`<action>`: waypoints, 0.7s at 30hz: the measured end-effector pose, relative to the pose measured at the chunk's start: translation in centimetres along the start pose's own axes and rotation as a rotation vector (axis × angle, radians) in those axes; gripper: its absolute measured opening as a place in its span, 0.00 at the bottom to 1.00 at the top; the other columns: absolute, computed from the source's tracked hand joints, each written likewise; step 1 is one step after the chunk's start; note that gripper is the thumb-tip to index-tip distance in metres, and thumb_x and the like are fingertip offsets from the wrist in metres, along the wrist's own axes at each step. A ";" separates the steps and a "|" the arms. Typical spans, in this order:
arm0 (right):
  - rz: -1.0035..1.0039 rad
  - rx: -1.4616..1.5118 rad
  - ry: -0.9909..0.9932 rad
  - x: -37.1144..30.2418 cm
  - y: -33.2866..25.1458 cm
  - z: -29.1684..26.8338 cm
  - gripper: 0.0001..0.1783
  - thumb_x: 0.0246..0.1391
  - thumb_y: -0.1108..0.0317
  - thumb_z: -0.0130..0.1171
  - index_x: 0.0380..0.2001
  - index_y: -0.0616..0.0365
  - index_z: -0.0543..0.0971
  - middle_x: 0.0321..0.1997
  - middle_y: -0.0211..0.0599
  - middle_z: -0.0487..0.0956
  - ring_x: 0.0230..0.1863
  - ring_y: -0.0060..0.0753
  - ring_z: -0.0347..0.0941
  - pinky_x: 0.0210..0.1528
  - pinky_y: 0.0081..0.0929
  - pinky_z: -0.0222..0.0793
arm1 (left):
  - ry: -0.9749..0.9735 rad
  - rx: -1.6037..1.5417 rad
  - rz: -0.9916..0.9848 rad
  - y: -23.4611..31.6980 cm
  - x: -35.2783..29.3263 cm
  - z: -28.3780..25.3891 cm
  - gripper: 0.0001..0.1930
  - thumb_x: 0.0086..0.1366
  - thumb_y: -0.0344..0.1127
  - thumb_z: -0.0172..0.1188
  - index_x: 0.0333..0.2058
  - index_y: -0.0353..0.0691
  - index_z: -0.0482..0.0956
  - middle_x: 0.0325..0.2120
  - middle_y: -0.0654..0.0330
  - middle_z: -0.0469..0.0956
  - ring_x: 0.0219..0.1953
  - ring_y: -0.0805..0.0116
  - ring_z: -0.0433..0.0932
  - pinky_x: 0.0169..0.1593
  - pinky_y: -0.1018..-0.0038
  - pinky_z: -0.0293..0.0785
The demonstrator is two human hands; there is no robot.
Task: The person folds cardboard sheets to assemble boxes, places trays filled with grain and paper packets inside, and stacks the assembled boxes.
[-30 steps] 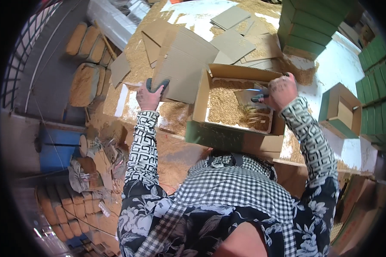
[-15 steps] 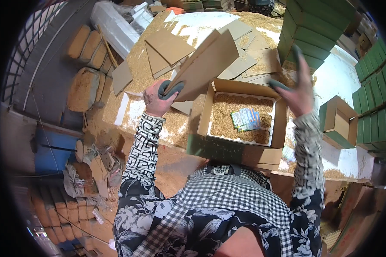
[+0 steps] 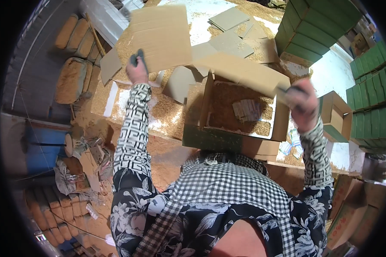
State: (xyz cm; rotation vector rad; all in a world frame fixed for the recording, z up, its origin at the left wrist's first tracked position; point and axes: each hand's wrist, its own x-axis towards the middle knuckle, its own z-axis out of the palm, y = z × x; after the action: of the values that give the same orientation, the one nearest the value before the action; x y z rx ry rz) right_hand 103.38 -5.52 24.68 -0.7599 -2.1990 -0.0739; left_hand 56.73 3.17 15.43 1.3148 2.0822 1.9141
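My left hand (image 3: 138, 68), its fingertips covered in dark material, grips the lower left edge of a brown cardboard sheet (image 3: 161, 38) raised over the table. At the right, my right hand (image 3: 303, 105) is blurred and pinches the end of a second cardboard sheet (image 3: 244, 73). That sheet slants over the far side of an open cardboard box (image 3: 208, 100) with a green outer side. Inside the box, a white tray (image 3: 240, 132) holds tan flakes like wood shavings. Several small printed cards (image 3: 247, 110) lie on the flakes, partly in the sheet's shadow.
Loose cardboard pieces (image 3: 229, 19) lie scattered on the shavings-covered table. Tall stacks of green boxes (image 3: 313, 28) stand at the far right, with a smaller open box (image 3: 335, 118) nearby. More printed cards (image 3: 295, 143) lie beside the box. Filled brown bags (image 3: 73, 79) rest at left.
My right hand, empty and spread before, now holds one cardboard sheet over the box. My left hand has moved left with its cardboard, which now faces me flat.
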 end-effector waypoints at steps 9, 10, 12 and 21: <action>0.084 -0.214 -1.065 -6.9 -1.8 4.4 0.07 0.44 0.65 0.54 0.17 0.54 0.76 0.30 0.34 0.70 0.33 0.32 0.65 0.37 0.31 0.61 | -0.442 0.481 0.472 6.9 -5.3 4.6 0.27 0.54 0.46 0.55 0.51 0.42 0.64 0.41 0.50 0.72 0.44 0.52 0.71 0.50 0.66 0.65; 0.122 -0.239 -1.144 -6.6 -2.0 4.3 0.05 0.44 0.67 0.53 0.21 0.53 0.77 0.32 0.35 0.70 0.34 0.33 0.66 0.38 0.33 0.62 | -0.636 0.175 0.439 9.9 -6.8 3.6 0.25 0.53 0.46 0.56 0.49 0.41 0.66 0.40 0.50 0.72 0.42 0.54 0.71 0.49 0.66 0.66; 0.173 -0.269 -1.223 -5.7 -2.0 3.1 0.06 0.44 0.68 0.52 0.25 0.53 0.78 0.34 0.35 0.71 0.36 0.34 0.67 0.39 0.35 0.64 | -1.061 -0.095 0.579 15.3 -9.7 1.7 0.21 0.51 0.44 0.58 0.43 0.40 0.71 0.36 0.51 0.73 0.38 0.57 0.73 0.45 0.66 0.68; 1.190 0.790 -0.300 -10.2 -1.2 -0.8 0.18 0.42 0.78 0.47 0.41 0.59 0.72 0.39 0.34 0.74 0.38 0.23 0.70 0.41 0.21 0.68 | -0.781 -0.421 0.042 8.0 -14.9 -2.7 0.14 0.49 0.26 0.54 0.37 0.34 0.72 0.33 0.54 0.74 0.35 0.68 0.74 0.40 0.72 0.71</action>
State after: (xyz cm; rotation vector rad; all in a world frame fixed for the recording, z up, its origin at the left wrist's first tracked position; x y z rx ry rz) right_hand 108.49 -11.79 18.27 -1.4765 -1.4554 1.4537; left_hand 69.30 -8.46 15.21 1.6273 1.2126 1.3850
